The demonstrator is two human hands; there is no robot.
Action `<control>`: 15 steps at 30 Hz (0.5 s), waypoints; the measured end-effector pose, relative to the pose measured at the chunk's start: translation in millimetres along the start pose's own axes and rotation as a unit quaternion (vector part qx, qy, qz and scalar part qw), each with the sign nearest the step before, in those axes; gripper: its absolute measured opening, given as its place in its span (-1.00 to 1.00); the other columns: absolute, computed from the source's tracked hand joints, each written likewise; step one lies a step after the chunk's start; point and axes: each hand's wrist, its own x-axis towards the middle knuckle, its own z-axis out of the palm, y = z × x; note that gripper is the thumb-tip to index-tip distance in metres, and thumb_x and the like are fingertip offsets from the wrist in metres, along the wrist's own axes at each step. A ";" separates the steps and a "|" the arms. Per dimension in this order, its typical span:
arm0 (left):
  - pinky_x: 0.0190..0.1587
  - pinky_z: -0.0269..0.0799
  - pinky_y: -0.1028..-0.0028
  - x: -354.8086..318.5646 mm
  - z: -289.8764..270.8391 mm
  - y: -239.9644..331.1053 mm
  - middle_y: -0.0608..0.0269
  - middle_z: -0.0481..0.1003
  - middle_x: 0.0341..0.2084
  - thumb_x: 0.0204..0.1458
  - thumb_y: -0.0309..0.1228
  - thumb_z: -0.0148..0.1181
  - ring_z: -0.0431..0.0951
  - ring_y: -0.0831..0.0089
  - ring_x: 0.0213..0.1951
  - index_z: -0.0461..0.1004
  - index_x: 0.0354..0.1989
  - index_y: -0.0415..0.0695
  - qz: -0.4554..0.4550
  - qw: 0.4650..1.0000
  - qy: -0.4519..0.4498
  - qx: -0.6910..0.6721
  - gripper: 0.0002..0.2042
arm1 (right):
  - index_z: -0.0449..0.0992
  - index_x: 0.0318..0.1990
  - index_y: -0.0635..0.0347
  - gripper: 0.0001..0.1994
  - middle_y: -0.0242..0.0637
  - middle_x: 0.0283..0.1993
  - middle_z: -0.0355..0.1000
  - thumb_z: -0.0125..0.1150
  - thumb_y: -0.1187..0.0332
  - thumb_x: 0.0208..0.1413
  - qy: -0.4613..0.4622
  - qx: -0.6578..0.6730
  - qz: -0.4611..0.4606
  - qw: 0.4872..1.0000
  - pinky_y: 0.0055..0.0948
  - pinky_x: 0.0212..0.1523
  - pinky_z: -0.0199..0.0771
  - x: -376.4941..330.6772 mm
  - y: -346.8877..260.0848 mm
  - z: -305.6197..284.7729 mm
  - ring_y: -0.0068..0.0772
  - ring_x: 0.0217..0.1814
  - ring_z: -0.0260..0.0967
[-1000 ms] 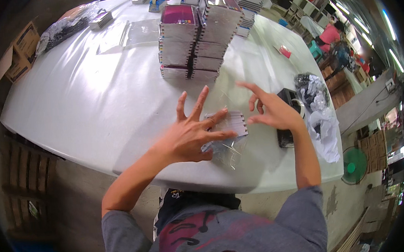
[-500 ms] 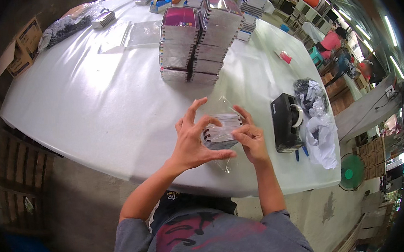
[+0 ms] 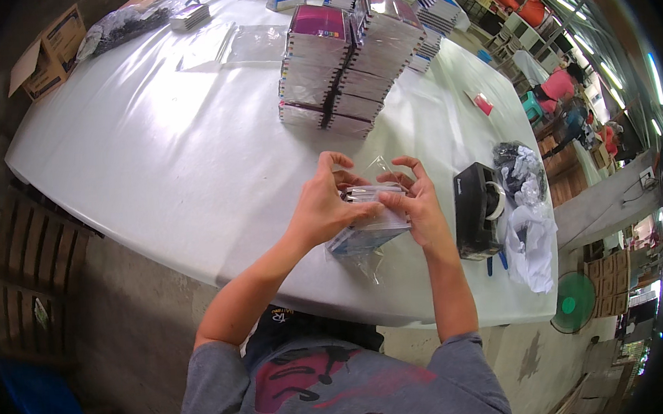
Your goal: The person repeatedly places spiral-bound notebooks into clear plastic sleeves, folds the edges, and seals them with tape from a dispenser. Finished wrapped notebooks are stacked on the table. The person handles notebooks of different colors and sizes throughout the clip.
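Observation:
A bundle of small spiral-bound notebooks [image 3: 372,237] in clear plastic film stands tilted near the table's front edge, page edges upward and a bluish cover showing toward me. My left hand [image 3: 332,199] grips its left part, with the thumb along the top and curled fingers behind. On the right end, my right hand [image 3: 417,202] presses its thumb on the film-covered top, its fingers bent at the far side. A loose peak of the clear film [image 3: 379,167] rises between the two hands. Some fingertips are hidden behind the bundle.
Wrapped notebook stacks [image 3: 320,65] stand tall beyond my hands. To the right are a black tape dispenser [image 3: 474,224], blue handles [image 3: 497,262] and crumpled plastic [image 3: 531,251]. Flat clear bags [image 3: 255,43] and a cardboard box [image 3: 59,53] lie farther left. Other people are in the background.
My left hand has closed from a wide spread onto the bundle. The bundle has tilted, bringing its bluish cover into view. My right hand's fingers have shifted on the film.

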 end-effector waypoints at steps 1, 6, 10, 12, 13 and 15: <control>-0.12 0.44 0.50 2.3 -0.2 -0.1 0.13 0.55 -0.25 -0.23 -0.31 0.47 0.54 0.46 -0.20 0.52 -0.26 -0.28 -0.009 1.000 -0.015 0.003 -0.61 | 0.17 0.18 0.13 -0.33 -0.24 -0.15 0.43 0.39 0.50 -0.11 -0.012 -0.007 0.011 1.000 -0.49 -0.09 0.40 3.3 -1.2 -3.1 -0.48 -0.13 0.40; -0.22 0.47 0.51 18.4 -4.7 -9.7 0.14 0.59 -0.39 -0.21 -0.30 0.47 0.56 0.52 -0.34 0.57 -0.25 -0.32 -0.057 0.995 -0.084 -0.021 -0.61 | 0.21 0.16 0.18 -0.36 -0.31 -0.27 0.45 0.41 0.47 -0.11 -0.028 -0.050 0.026 0.998 -0.52 -0.12 0.37 13.2 -4.6 -10.0 -0.51 -0.22 0.42; -0.35 0.47 0.46 18.4 -4.3 -2.2 0.15 0.59 -0.56 -0.21 -0.26 0.40 0.56 0.47 -0.52 0.63 -0.39 -0.21 -0.060 0.996 -0.058 0.010 -0.72 | 0.33 0.05 0.24 -0.48 -0.37 -0.30 0.46 0.40 0.45 -0.11 -0.024 -0.038 0.012 0.999 -0.56 -0.16 0.36 4.4 -11.7 -7.7 -0.56 -0.23 0.41; -0.36 0.45 0.46 17.1 -4.4 1.9 0.16 0.58 -0.58 -0.21 -0.28 0.37 0.55 0.49 -0.53 0.64 -0.42 -0.17 -0.048 0.997 -0.038 0.052 -0.77 | 0.41 -0.04 0.26 -0.57 -0.39 -0.31 0.47 0.40 0.45 -0.10 -0.051 -0.057 0.026 0.997 -0.57 -0.17 0.35 3.1 -10.8 -13.2 -0.58 -0.24 0.41; -0.36 0.44 0.49 17.3 -4.4 2.7 0.19 0.58 -0.58 -0.19 -0.29 0.37 0.53 0.55 -0.52 0.65 -0.44 -0.17 -0.033 0.997 -0.024 0.071 -0.79 | 0.44 -0.09 0.26 -0.62 -0.40 -0.31 0.47 0.39 0.44 -0.10 -0.065 -0.080 0.047 0.993 -0.57 -0.18 0.35 6.2 -6.3 -21.0 -0.59 -0.25 0.41; -0.35 0.42 0.51 20.7 -1.4 5.9 0.22 0.59 -0.59 -0.17 -0.33 0.35 0.52 0.61 -0.51 0.65 -0.46 -0.17 0.013 0.995 -0.003 0.097 -0.83 | 0.48 -0.19 0.27 -0.71 -0.41 -0.34 0.48 0.39 0.44 -0.10 -0.085 -0.098 0.073 0.989 -0.58 -0.19 0.35 10.0 -2.6 -31.3 -0.61 -0.27 0.41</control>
